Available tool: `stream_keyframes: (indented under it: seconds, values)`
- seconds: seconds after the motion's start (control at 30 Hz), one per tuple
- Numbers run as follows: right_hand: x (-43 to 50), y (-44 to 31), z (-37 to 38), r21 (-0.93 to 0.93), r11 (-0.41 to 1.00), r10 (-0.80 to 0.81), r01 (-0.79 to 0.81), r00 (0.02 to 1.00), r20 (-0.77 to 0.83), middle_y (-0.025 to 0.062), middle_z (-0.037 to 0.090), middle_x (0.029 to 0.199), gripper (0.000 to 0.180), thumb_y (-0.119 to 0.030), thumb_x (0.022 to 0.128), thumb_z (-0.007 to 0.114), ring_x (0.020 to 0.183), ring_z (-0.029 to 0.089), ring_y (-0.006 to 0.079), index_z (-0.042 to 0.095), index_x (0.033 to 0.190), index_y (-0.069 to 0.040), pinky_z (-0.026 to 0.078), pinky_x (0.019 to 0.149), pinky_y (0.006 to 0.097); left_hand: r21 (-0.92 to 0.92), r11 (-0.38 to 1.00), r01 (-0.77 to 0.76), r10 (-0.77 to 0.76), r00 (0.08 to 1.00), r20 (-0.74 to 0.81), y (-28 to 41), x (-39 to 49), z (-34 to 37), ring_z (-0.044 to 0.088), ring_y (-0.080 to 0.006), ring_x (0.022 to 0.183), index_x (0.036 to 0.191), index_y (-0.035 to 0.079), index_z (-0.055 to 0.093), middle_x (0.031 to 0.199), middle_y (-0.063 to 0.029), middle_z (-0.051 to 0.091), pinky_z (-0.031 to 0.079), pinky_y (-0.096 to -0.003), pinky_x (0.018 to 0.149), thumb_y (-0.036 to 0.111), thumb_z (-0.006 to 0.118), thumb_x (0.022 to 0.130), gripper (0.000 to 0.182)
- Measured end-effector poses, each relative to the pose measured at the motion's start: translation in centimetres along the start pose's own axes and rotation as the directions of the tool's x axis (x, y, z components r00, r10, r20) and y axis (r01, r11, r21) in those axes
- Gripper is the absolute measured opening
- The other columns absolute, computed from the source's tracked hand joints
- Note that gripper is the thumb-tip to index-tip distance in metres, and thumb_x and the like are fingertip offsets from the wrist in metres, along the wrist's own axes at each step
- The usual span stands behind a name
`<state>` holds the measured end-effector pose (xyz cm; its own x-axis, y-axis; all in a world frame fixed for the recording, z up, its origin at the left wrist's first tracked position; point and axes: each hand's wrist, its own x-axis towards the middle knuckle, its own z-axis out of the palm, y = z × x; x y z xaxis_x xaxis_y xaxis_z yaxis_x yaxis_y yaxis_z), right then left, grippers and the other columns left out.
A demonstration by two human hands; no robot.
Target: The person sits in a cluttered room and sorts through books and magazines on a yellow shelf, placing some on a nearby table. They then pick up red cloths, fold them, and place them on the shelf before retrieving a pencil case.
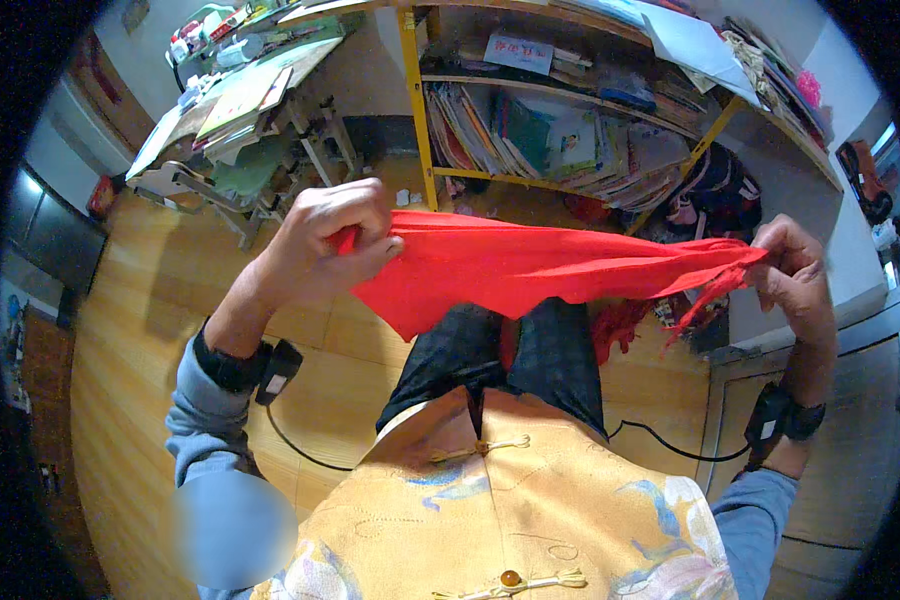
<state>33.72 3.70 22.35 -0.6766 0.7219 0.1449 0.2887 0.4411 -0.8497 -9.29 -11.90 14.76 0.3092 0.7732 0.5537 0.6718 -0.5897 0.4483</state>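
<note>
A red cloth [525,262] is stretched sideways between my two hands, above my dark trousers. My left hand [337,232] is closed on its left end, with a pointed flap hanging below. At the other end my right hand [791,270] pinches the bunched cloth, where frayed strands dangle. More dark red fringed fabric [621,330] shows lower down beside my right leg; whether it belongs to the same cloth I cannot tell. Both wrists wear black bands with small devices and cables.
Ahead stands a yellow-framed shelf [420,135] packed with books and papers. A cluttered desk [307,56] with a green chair [251,176] is at the upper left. Dark bags [720,187] lie by the shelf's right side. A grey cabinet [817,420] stands at the right.
</note>
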Motion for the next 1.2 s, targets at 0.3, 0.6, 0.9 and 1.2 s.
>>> stream_keyframes:
  seconds: [0.3, 0.6, 0.9, 1.2]
  values:
    - [-0.9, 11.7, 2.3, -0.297, 0.908, 0.327, -0.297, 0.943, 0.055, -0.0007, 0.058, 0.071, 0.01, -0.012, 0.08, 0.064, 0.057, 0.052, 0.0054, 0.059, 0.085, -0.005, 0.043, 0.049, 0.0213, 0.051, 0.995, 0.087, -0.099, 0.943, 0.317, -11.3, 5.0, 14.0, 0.056, -0.0315, 0.064, 0.069, 0.004, 0.053, 0.067, -0.0127, 0.054, 0.044, -0.0411, 0.056, 0.023, 0.062, 0.08, 0.024]
    - [-2.4, 13.5, 2.5, -0.308, 0.822, 0.512, -0.48, 0.859, 0.028, 0.0014, 0.057, 0.075, 0.011, -0.01, 0.081, 0.062, 0.065, 0.054, 0.0087, 0.058, 0.085, -0.001, 0.045, 0.056, 0.0251, 0.406, 0.912, -0.053, -0.03, 0.98, 0.196, -10.4, 4.7, 25.3, 0.052, -0.0271, 0.101, 0.084, 0.009, 0.06, 0.097, -0.0098, 0.058, 0.038, -0.0421, 0.088, 0.021, 0.06, 0.072, 0.016]
    - [3.4, 7.3, 5.2, -0.446, 0.893, 0.141, -0.064, 0.98, 0.14, 0.0127, 0.061, 0.076, 0.014, -0.011, 0.079, 0.064, 0.072, 0.063, 0.0227, 0.058, 0.086, 0.0, 0.048, 0.065, 0.0322, -0.261, 0.947, 0.19, -0.185, 0.982, 0.042, -3.7, 0.7, 30.7, 0.037, -0.0427, 0.124, 0.129, -0.004, 0.036, 0.131, -0.0267, 0.039, 0.031, -0.0481, 0.105, 0.006, 0.063, 0.07, 0.066]
    - [11.9, 5.0, 14.3, -0.531, 0.726, -0.237, 0.437, 0.884, 0.403, 0.0144, 0.059, 0.079, 0.011, -0.013, 0.08, 0.059, 0.075, 0.06, 0.0342, 0.055, 0.087, -0.005, 0.049, 0.064, 0.0414, -0.187, 0.975, 0.122, -0.111, 0.991, 0.07, -4.8, 1.4, 30.2, 0.035, -0.0427, 0.124, 0.129, 0.0, 0.037, 0.131, -0.0251, 0.04, 0.029, -0.0481, 0.105, 0.016, 0.07, 0.063, 0.076]
